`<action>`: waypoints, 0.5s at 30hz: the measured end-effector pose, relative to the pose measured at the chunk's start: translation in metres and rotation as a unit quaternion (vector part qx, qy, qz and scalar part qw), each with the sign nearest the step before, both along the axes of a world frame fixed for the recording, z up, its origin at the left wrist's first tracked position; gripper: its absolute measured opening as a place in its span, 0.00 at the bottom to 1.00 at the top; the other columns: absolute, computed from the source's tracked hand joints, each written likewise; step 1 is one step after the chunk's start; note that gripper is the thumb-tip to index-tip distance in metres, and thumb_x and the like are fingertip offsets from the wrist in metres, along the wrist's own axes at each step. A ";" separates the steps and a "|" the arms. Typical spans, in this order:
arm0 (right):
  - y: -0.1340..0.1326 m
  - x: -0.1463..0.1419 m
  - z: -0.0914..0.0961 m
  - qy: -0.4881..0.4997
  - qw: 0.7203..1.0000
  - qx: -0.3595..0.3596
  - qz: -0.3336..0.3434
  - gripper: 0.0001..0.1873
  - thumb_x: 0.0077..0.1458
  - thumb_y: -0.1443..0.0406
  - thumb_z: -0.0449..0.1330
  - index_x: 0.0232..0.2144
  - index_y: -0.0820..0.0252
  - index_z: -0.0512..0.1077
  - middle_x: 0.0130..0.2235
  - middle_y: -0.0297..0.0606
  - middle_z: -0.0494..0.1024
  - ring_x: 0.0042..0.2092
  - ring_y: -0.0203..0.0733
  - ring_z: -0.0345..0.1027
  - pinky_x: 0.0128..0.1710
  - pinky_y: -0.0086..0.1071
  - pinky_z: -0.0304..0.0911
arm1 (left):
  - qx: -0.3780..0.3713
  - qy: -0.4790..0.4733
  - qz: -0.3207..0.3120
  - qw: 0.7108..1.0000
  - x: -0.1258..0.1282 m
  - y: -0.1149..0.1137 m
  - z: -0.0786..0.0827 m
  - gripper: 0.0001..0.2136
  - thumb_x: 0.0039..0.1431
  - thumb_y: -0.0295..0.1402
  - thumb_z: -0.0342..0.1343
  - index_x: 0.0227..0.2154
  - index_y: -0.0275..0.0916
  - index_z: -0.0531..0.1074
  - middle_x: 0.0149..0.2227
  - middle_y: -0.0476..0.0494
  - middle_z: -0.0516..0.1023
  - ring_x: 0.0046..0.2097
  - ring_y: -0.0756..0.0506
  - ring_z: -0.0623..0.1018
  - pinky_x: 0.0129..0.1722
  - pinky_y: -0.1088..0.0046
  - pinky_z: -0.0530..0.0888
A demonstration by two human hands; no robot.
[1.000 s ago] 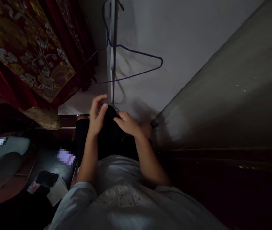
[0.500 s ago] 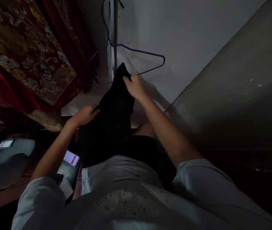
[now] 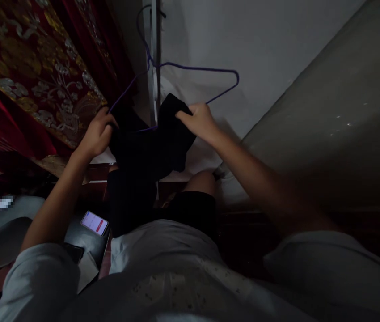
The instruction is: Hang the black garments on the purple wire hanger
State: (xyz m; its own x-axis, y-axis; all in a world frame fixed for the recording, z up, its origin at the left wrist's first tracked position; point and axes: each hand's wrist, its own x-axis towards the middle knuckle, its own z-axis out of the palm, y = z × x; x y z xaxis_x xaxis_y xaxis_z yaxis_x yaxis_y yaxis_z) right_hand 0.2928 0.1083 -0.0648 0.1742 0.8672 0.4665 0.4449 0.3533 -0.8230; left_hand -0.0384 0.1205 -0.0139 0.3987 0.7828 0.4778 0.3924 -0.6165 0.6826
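A black garment (image 3: 173,143) is stretched between my two hands; its exact kind is too dark to make out. My left hand (image 3: 100,129) is closed on its left part, close to the left arm of a purple clothes hanger (image 3: 196,69). With thumb and fingers my right hand (image 3: 199,120) pinches the garment's upper right part, just below the hanger's right arm. The hanger hangs by its hook on a pale metal upright. Part of its lower bar passes behind the cloth, so I cannot tell how much of the garment is on it.
Red cloth with gold and silver embroidery (image 3: 25,58) hangs at the left. A lit phone (image 3: 95,223) lies on a grey seat (image 3: 92,243), beside a dark flat object and a pale box. A pale wall (image 3: 260,40) stands ahead, with a grey slanted surface (image 3: 351,116) at the right.
My left hand has moved up and left with the cloth, and my right hand slightly right. The garment is spread wider and lifted off my lap, and more of the hanger's left arm shows.
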 end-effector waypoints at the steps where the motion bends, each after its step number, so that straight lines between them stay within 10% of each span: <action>1: -0.004 -0.005 -0.003 -0.006 1.000 -0.003 0.002 0.25 0.56 0.66 0.63 0.15 0.57 0.53 0.19 0.28 0.48 0.24 0.31 0.48 0.23 0.28 0.49 | 0.015 -0.013 0.001 1.000 0.008 0.000 0.010 0.05 0.60 0.21 0.55 0.31 0.35 0.74 0.42 0.45 0.75 0.58 0.38 0.73 0.66 0.54 0.59; 6: -0.020 -0.009 -0.006 -0.067 0.996 0.052 -0.002 0.16 0.61 0.59 0.58 0.22 0.57 0.65 0.24 0.33 0.66 0.31 0.40 0.66 0.33 0.33 0.65 | 0.030 -0.030 0.012 0.999 0.034 0.017 0.034 0.18 0.57 0.24 0.62 0.49 0.45 0.71 0.45 0.54 0.80 0.55 0.44 0.74 0.64 0.64 0.63; 11: -0.021 0.039 0.014 -0.055 0.972 0.181 -0.139 0.14 0.67 0.59 0.53 0.48 0.56 0.74 0.50 0.44 0.78 0.58 0.49 0.69 0.56 0.44 0.67 | -0.036 -0.092 0.009 0.995 0.030 0.031 0.035 0.04 0.58 0.31 0.62 0.36 0.44 0.76 0.37 0.48 0.80 0.59 0.39 0.72 0.61 0.65 0.66; 15: -0.014 0.087 0.027 -0.033 0.975 0.101 -0.194 0.16 0.68 0.61 0.55 0.30 0.61 0.76 0.31 0.42 0.79 0.38 0.44 0.74 0.42 0.39 0.69 | -0.022 -0.122 -0.012 0.992 0.022 0.036 0.040 0.05 0.61 0.30 0.62 0.39 0.44 0.75 0.39 0.53 0.80 0.57 0.43 0.69 0.66 0.64 0.61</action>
